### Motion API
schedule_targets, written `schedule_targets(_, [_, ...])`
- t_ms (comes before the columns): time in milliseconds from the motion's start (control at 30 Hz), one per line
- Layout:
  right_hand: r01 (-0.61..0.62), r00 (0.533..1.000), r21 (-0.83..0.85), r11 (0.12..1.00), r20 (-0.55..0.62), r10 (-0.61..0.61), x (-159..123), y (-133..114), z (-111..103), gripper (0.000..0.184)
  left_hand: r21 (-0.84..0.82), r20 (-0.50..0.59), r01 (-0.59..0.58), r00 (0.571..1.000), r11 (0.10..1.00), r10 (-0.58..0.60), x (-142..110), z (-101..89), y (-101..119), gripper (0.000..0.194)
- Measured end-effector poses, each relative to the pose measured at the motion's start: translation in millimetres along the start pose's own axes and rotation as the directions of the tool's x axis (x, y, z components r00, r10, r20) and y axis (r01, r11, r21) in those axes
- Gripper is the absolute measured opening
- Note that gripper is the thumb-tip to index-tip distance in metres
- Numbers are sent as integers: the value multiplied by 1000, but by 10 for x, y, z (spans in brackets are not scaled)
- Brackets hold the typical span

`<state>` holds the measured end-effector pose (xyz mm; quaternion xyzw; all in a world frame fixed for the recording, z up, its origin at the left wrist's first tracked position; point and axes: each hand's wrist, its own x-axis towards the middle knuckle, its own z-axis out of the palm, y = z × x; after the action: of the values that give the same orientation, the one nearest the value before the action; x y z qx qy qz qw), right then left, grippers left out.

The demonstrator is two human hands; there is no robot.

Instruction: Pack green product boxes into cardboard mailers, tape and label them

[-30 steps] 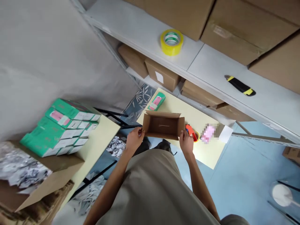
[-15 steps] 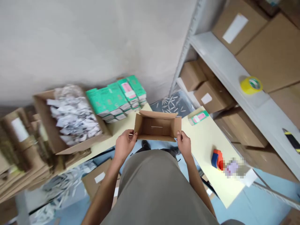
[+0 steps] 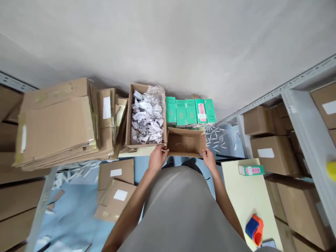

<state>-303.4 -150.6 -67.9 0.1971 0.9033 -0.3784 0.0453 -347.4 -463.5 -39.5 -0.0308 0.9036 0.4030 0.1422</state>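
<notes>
At the far left, a pile of flattened cartons is stacked up against the wall, kinda fanned out at the edges. Next along, a big open box is filled with crumpled white paper, with clear plastic wrap bunched at its upper right. Just right of that, a row of green boxes is lined up, pink picture showing on one. Below the row, the small open carton is held mouth up, its brown inside on show. On the table at right, a lone green box and an orange-and-blue tape dispenser are set well apart.

The small open carton is held between both hands. Its left edge is pinched in the left hand, fingers pretty much closed on the cardboard; its right edge is pinched the same way in the right hand.
</notes>
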Motion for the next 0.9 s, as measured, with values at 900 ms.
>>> schedule_targets(900, [174, 965, -97, 980, -182, -189, -107, -489, -36, 41, 112, 55, -295, 955, 949, 291, 644, -948, 462, 44])
